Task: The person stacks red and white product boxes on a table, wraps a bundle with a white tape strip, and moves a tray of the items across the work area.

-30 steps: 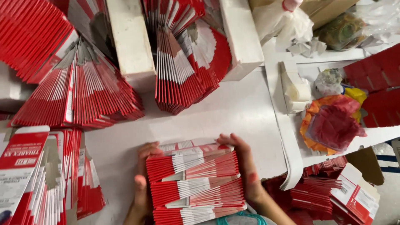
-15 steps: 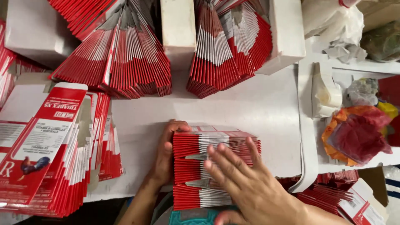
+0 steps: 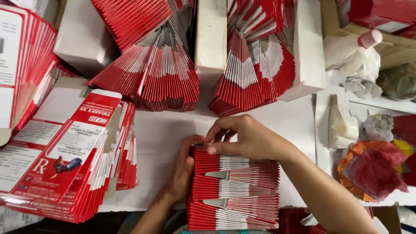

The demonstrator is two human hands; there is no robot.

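The person stands over a white paper-covered worktable (image 3: 164, 138) with a thick block of flattened red-and-white cardboard cartons (image 3: 236, 195) set on edge at its near side, just in front of their body. The left hand (image 3: 184, 173) lies flat against the block's left face, fingers pressed together and thumb on top, seemingly to keep the edges square, while the right hand (image 3: 247, 138) arches over the far top corner, its fingertips curled down and pinching at the uppermost cartons (whether it grips one or several I cannot tell from here). The cartons stand edge-up, so their white bands line up into stripes. To the left a fanned pile of the same flat cartons (image 3: 65, 160) lies face up, red with white text panels and a small rooster picture. Farther back, two bundles of red cartons splayed like fans (image 3: 156, 78) (image 3: 255, 73) lean against plain white boxes (image 3: 211, 39), which look to serve as props. On the shelf at right sit a crumpled red and orange plastic bag (image 3: 372, 173) and a white tape holder (image 3: 342, 128).
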